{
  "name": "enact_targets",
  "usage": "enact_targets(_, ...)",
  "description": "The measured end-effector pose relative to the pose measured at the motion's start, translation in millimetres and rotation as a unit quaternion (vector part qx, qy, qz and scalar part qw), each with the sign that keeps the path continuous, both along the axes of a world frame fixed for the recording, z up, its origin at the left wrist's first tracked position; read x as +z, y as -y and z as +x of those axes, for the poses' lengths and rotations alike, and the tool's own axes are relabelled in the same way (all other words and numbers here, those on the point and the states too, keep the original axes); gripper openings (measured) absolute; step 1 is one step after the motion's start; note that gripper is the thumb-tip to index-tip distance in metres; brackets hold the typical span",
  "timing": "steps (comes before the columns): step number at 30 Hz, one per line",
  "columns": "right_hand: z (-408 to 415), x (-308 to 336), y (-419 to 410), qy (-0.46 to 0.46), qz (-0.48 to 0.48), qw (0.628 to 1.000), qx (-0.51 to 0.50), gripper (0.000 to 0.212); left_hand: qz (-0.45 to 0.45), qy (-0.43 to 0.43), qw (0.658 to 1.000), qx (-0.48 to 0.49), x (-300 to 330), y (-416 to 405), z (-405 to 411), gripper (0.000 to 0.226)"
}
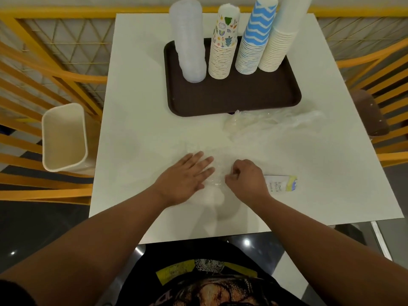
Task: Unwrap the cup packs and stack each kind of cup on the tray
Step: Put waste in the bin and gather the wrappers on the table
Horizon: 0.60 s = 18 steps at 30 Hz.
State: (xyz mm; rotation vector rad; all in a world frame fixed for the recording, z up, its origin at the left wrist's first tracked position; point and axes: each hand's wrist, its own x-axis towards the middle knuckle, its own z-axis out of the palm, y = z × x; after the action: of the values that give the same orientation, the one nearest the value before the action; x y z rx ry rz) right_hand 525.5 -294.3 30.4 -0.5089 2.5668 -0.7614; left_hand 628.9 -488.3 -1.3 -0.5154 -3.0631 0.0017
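On the dark brown tray (234, 100) stand tall stacks of cups: clear plastic cups (191, 45), cups with coloured drawings (223, 45), blue zigzag cups (254, 40) and plain white cups (280, 38). Near the table's front lies a clear plastic wrapper (217, 166) with a printed label (281, 183) at its right end. My left hand (185, 180) presses flat on the wrapper with straight fingers. My right hand (245, 180) pinches the wrapper with curled fingers, just right of the left hand.
More crumpled clear plastic (271, 122) lies in front of the tray at the right. A cream bin (64, 138) stands off the white table's (132, 107) left edge. Yellow railings surround the table, and a brown seat (371, 113) is at the right.
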Motion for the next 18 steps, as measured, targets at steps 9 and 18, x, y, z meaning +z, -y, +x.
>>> enact_targets(9,29,-8,-10,-0.195,0.018,0.942,0.273,0.064,-0.001,0.103,0.995,-0.012,1,4,3,0.051)
enact_targets(18,5,-19,-27,-0.209,-0.044,0.959,0.187,0.029,0.16,0.044,0.983,0.074,17,21,5,0.04)
